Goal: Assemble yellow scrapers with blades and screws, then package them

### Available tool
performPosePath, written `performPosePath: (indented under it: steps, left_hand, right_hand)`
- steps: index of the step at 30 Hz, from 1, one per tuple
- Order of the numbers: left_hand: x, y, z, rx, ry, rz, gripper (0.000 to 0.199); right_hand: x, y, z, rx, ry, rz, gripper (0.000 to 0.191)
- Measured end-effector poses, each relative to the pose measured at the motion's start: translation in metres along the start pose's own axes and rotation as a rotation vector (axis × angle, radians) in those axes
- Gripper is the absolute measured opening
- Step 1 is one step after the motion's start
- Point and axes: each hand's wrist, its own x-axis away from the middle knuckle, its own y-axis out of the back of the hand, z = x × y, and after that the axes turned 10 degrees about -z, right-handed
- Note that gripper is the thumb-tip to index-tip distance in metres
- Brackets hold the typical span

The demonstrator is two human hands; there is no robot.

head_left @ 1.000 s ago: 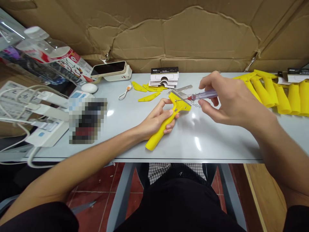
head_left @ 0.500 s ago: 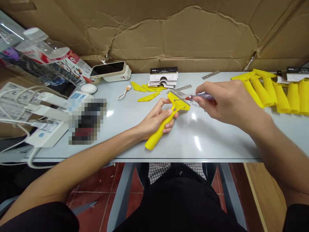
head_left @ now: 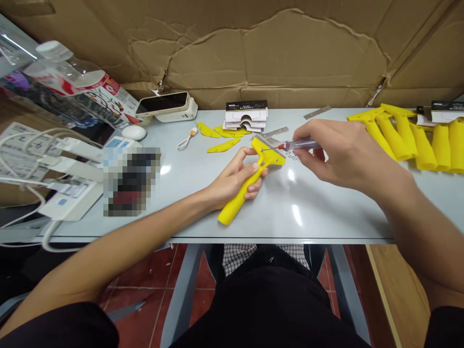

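Note:
My left hand (head_left: 235,179) is closed around a yellow scraper (head_left: 242,193), its handle slanting down to the left over the table. A metal blade edge shows along the scraper's head. In my right hand (head_left: 337,154) I grip a screwdriver (head_left: 300,144) with a clear handle and red collar; its thin shaft reaches a screw on the left side of the head. A second screw sits at the right side. Small nuts (head_left: 293,156) lie just beyond the head, partly behind my right hand. Behind the head rests a loose metal blade (head_left: 276,133).
Yellow blade covers (head_left: 223,145) lie beside stacked small boxes (head_left: 245,116). Several yellow scraper handles (head_left: 440,147) stand at the right. Another blade (head_left: 317,112) is at the back. Left are a phone (head_left: 165,103), a power strip (head_left: 68,195), cables and bottles (head_left: 105,96).
My right hand's fingers have shifted slightly on the screwdriver handle, showing more of it. The scraper and my left hand stay in place.

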Motion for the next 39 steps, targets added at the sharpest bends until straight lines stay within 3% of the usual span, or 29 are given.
performPosePath:
  steps: [8,14,20,29,33,39]
  left_hand:
    - [-0.001,0.001,0.000,0.010,0.000,0.015,0.029]
    - [-0.001,0.000,-0.001,0.005,0.005,0.005,0.028]
    - [-0.002,0.001,0.000,0.003,0.002,0.014,0.029]
    - [-0.002,0.002,0.000,0.013,0.003,0.013,0.030]
    - [-0.002,0.001,0.000,0.005,-0.002,0.015,0.029]
    - [-0.001,0.001,0.000,0.002,0.003,0.011,0.029]
  right_hand:
    - [-0.002,-0.003,0.002,0.215,-0.042,0.038,0.039]
    - [-0.001,0.005,0.007,0.104,-0.075,0.113,0.034]
    - [-0.001,-0.004,0.005,0.145,-0.054,0.039,0.032]
    - [-0.001,0.003,0.007,0.087,-0.089,0.109,0.032]
    - [-0.001,0.000,0.006,0.127,-0.049,0.074,0.026]
    - [-0.002,-0.004,0.002,0.212,-0.052,0.037,0.033]
